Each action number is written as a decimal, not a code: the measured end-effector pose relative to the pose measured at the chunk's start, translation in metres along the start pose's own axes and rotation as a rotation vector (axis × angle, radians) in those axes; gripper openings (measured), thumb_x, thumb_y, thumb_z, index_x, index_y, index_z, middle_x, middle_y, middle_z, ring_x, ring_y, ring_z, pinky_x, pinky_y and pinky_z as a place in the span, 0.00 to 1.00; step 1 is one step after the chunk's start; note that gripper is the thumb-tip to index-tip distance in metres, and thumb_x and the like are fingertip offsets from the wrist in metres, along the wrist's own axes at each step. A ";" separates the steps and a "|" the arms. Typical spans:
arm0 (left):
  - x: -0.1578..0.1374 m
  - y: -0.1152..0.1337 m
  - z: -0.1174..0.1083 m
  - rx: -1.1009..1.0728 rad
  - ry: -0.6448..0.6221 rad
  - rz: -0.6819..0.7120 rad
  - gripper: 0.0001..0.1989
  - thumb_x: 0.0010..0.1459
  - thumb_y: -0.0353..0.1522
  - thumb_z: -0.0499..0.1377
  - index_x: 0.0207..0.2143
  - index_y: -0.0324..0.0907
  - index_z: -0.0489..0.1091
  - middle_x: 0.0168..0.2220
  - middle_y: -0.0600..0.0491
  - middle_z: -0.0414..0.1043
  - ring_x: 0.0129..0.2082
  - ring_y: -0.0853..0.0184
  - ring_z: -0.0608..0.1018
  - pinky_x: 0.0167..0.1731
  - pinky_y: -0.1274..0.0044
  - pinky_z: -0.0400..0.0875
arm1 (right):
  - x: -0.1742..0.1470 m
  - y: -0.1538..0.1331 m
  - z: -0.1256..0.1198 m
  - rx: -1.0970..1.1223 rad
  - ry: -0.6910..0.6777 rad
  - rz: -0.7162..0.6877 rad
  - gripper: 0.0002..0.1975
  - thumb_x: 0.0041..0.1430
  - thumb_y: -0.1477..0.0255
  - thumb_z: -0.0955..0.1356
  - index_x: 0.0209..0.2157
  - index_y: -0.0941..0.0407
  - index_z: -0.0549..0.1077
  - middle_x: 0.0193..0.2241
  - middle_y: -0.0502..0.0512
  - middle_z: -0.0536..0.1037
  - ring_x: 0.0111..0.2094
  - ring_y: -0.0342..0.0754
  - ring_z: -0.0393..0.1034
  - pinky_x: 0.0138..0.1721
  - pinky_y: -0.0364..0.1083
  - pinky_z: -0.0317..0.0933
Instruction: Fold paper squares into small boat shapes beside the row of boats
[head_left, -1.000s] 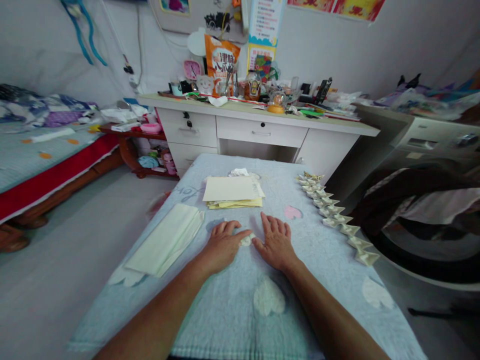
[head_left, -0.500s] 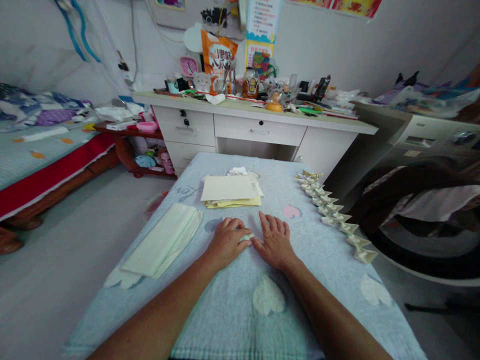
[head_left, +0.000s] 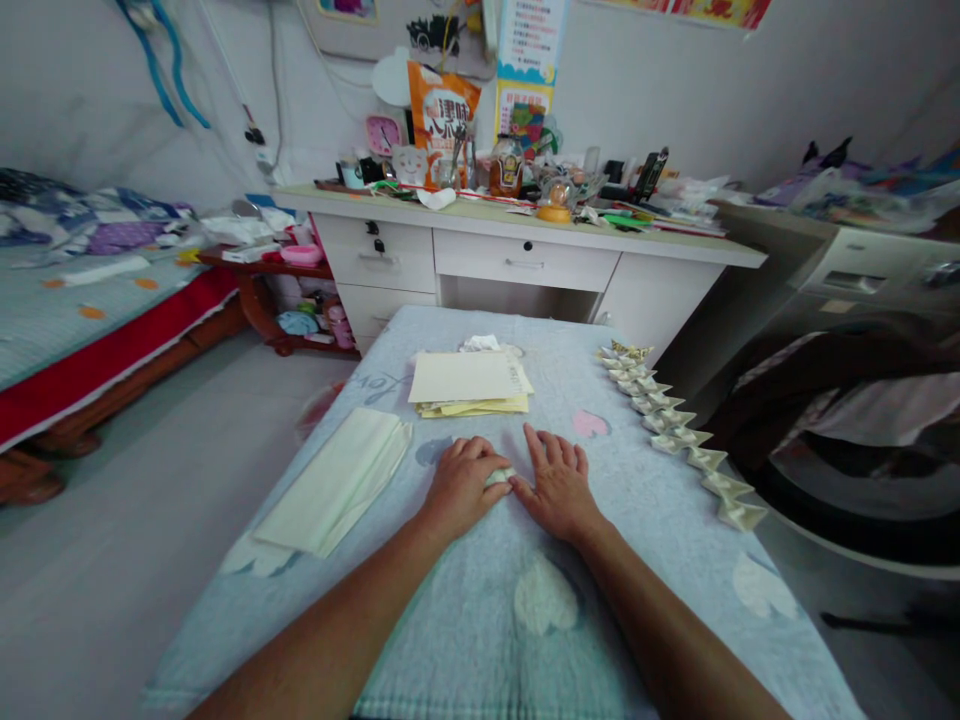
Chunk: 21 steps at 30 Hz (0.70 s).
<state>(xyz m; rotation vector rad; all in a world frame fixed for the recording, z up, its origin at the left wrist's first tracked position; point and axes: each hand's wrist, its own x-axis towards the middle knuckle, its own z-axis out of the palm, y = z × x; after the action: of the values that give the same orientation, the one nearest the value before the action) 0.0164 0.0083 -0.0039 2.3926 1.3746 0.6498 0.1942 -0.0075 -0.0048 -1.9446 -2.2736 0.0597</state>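
My left hand [head_left: 463,492] rests on the cloth with its fingers bent round a small piece of folded pale paper [head_left: 501,477], and most of that paper is hidden under it. Beside it my right hand [head_left: 559,486] lies palm down with fingers spread, its thumb tip at the paper's right edge. Just beyond the hands sits a stack of cream and yellow paper sheets [head_left: 469,378]. A folded bundle of pale green paper [head_left: 334,480] lies to the left. Along the right side runs a row of folded paper pieces with pointed ends [head_left: 671,420].
A light blue patterned cloth [head_left: 450,620] covers the table. Crumpled white paper [head_left: 480,343] lies behind the stack. Farther back stands a cluttered white desk [head_left: 525,255], with a bed [head_left: 97,330] at left and a washing machine [head_left: 847,270] at right.
The whole scene has shifted slightly right in view as the camera turned. Both hands keep nearly the same pose around the small folded paper.
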 end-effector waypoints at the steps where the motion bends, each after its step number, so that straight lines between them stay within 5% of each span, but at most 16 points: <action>1: 0.000 0.000 0.000 -0.001 0.000 -0.002 0.14 0.54 0.37 0.63 0.44 0.49 0.74 0.42 0.52 0.68 0.44 0.61 0.67 0.46 0.69 0.61 | 0.000 0.001 -0.001 0.007 -0.004 0.000 0.38 0.61 0.52 0.58 0.67 0.53 0.43 0.61 0.61 0.58 0.59 0.59 0.50 0.59 0.61 0.39; 21: 0.000 -0.002 -0.001 -0.018 -0.038 -0.032 0.15 0.53 0.36 0.63 0.45 0.49 0.74 0.43 0.51 0.68 0.45 0.60 0.67 0.46 0.68 0.61 | -0.002 0.024 -0.009 0.061 -0.083 -0.020 0.37 0.62 0.56 0.58 0.67 0.55 0.42 0.63 0.62 0.55 0.61 0.58 0.47 0.59 0.60 0.39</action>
<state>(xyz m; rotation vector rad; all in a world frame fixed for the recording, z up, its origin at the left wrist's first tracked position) 0.0146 0.0095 -0.0035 2.3520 1.3827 0.6019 0.2193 -0.0066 0.0012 -1.9231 -2.3136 0.2094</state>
